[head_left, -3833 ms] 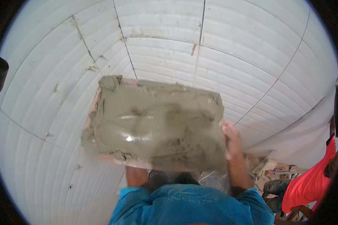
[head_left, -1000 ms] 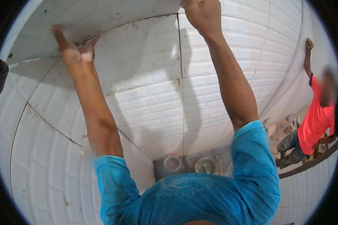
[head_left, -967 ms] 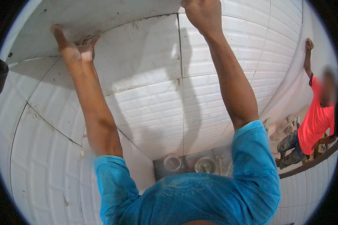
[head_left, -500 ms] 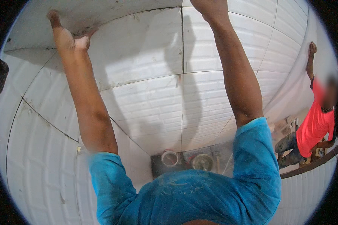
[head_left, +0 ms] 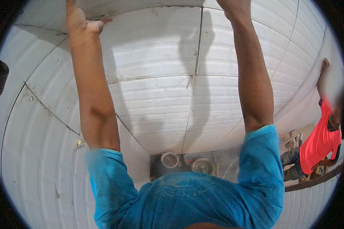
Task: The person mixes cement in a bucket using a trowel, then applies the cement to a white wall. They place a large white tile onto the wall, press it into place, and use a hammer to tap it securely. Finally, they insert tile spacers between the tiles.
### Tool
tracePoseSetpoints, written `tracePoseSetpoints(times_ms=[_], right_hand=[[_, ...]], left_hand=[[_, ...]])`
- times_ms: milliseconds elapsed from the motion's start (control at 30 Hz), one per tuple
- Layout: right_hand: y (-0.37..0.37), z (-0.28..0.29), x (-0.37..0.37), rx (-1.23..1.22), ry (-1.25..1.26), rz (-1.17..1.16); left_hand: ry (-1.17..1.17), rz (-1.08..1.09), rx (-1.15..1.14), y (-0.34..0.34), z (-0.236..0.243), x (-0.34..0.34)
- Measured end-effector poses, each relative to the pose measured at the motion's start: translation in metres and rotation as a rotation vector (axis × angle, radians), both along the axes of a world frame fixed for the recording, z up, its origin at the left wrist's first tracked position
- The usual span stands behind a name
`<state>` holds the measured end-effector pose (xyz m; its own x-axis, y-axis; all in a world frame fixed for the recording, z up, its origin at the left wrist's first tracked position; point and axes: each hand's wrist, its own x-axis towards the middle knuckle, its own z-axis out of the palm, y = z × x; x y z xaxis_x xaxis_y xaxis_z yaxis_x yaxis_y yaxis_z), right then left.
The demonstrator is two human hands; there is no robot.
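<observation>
I have both arms raised against a white tiled wall (head_left: 149, 45). My left hand (head_left: 86, 23) is at the top left with fingers and thumb spread, palm pressed to a plain tile (head_left: 46, 17) above a dark joint. Its fingertips are partly out of frame or hard to see. My right hand (head_left: 234, 7) reaches the top edge farther right, its fingers cut off by the frame, so I cannot tell what they do. The mortar side of any tile is hidden.
A co-worker in a red shirt (head_left: 317, 145) stands at the right with a hand (head_left: 325, 65) raised to the pale wall. Below are a white bucket (head_left: 169, 159), a round basin (head_left: 202, 166), scattered debris and a dark rail (head_left: 309, 182). Tiled wall (head_left: 38, 145) closes the left side.
3.8 seconds ago I held a mortar-covered slab low; since then both arms have gone up to the wall. Over the last second my hands shifted higher in view, and the co-worker's hand appears lower.
</observation>
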<state>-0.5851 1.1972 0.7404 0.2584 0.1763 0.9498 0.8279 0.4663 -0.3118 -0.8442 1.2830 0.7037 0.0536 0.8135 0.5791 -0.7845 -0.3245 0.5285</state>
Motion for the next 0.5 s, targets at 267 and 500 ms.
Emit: tracePoseSetpoints(times_ms=[267,500], right_hand=[[0.013,0.004,-0.002,0.052,0.07,0.267],[0.038,0.017,0.03,-0.078,0.011,0.044]], left_hand=[[-0.023,0.325,-0.002,0.028,0.024,0.006],[-0.093,0.336,-0.193,0.048,0.038,0.017]])
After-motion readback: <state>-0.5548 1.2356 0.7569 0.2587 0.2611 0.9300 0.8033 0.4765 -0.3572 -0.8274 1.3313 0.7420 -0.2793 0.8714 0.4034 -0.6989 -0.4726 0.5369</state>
